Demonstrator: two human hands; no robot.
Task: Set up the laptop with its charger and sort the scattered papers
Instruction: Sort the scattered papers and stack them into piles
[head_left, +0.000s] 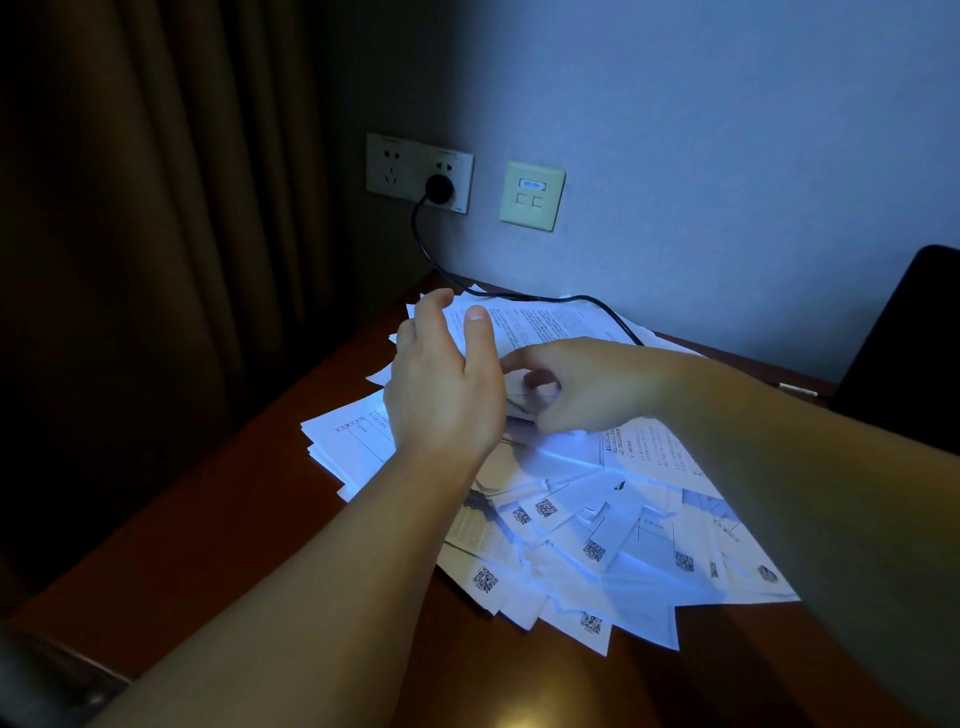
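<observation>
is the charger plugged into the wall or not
Plugged in. The black plug sits in the right socket of the wall outlet, and its cable runs down over the papers.

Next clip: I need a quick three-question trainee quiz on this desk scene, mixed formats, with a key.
1. True or false: the black plug sits in the wall socket.
2. Where does the black cable run? A) across the far end of the papers B) under the desk C) round the left hand
3. Fill in: many sheets near the front edge carry printed ____ codes.

Key: 1 true; 2 A; 3 QR
</observation>
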